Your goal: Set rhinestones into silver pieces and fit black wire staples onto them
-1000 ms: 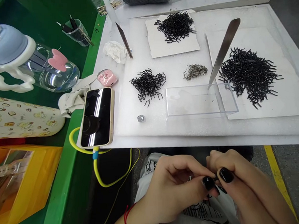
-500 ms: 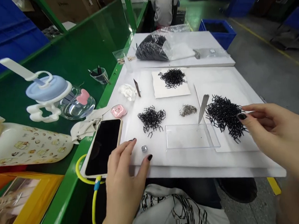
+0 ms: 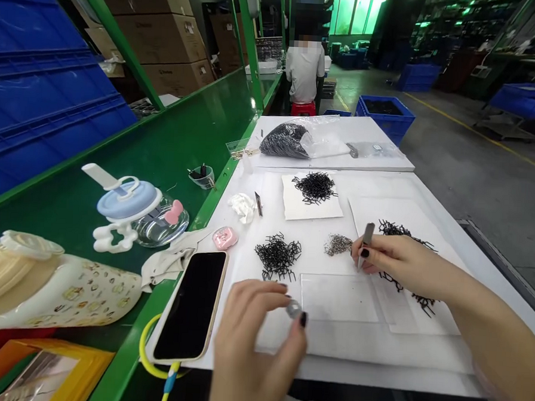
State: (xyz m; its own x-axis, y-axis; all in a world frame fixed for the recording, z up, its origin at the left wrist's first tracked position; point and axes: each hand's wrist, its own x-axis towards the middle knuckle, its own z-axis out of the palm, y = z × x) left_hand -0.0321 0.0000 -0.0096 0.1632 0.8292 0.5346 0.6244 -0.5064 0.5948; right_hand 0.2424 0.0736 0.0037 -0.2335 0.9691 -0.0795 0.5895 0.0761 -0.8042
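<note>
Here, left hand (image 3: 258,337) pinching a metal cube (image 3: 293,309), right hand (image 3: 408,262) clenching tweezers (image 3: 366,244).

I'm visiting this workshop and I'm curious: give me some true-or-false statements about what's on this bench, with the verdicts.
The right hand holds a narrow metal blade. True.
The left hand grips a water bottle. False: it pinches a small silver piece.
The phone shows a lit screen. False: its screen is dark.
The black wire clips form one single heap. False: they lie in several heaps.
A blue crate stands beyond the table. True.
</note>
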